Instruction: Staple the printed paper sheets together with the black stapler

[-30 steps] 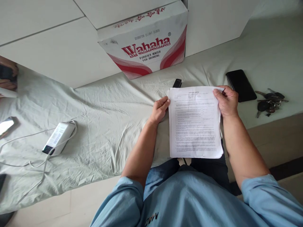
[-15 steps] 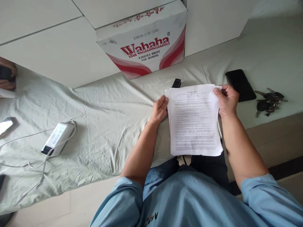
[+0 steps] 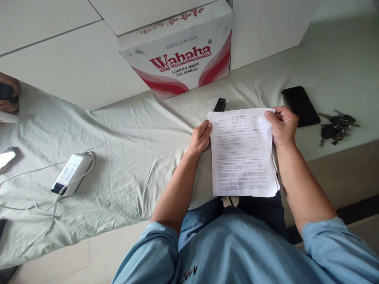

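Observation:
A stack of printed paper sheets (image 3: pixel 242 157) is held up in front of my body, above the table's front edge, its top page covered in small text. My left hand (image 3: pixel 201 136) pinches the stack at its upper left edge. At the upper right corner, my right hand (image 3: pixel 283 124) grips it with the thumb on top of the page. The sheets' edges look fairly even, with slight offsets at the lower right. Just behind the paper's top edge lies a small black object (image 3: pixel 220 105), partly hidden by the sheets.
A Wahaha water carton (image 3: pixel 183 59) stands against a white panel at the back. Right of my hands lie a black phone-like slab (image 3: pixel 301 106) and a key bunch (image 3: pixel 337 128). A white device with cable (image 3: pixel 72 173) sits left. Another person's hand (image 3: pixel 8 94) shows far left.
The top sheets have shifted slightly, so their upper edges line up more closely. My hands have barely moved and still hold the stack.

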A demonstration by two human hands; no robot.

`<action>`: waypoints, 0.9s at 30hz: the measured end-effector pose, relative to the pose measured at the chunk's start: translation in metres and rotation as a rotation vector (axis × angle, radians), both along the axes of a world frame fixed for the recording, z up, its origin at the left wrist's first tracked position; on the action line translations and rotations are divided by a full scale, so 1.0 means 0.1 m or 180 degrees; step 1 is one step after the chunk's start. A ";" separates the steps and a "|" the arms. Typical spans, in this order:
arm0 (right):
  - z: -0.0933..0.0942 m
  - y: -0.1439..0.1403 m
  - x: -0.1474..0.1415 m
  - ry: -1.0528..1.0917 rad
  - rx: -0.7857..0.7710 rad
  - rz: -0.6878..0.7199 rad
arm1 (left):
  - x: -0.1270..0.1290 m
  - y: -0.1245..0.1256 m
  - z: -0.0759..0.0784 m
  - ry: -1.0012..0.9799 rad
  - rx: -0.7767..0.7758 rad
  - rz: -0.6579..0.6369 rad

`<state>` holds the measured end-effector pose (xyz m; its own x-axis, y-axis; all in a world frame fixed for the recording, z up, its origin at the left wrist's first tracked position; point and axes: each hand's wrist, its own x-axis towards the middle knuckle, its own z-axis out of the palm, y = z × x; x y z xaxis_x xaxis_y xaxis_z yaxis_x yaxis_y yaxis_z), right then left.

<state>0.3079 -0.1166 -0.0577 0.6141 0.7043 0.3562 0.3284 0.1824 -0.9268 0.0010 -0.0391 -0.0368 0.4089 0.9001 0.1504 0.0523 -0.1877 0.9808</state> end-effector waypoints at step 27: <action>0.22 -0.08 -0.11 -0.0039 -0.0478 0.0903 | 0.01 0.06 -0.15 -0.0479 0.0279 0.1234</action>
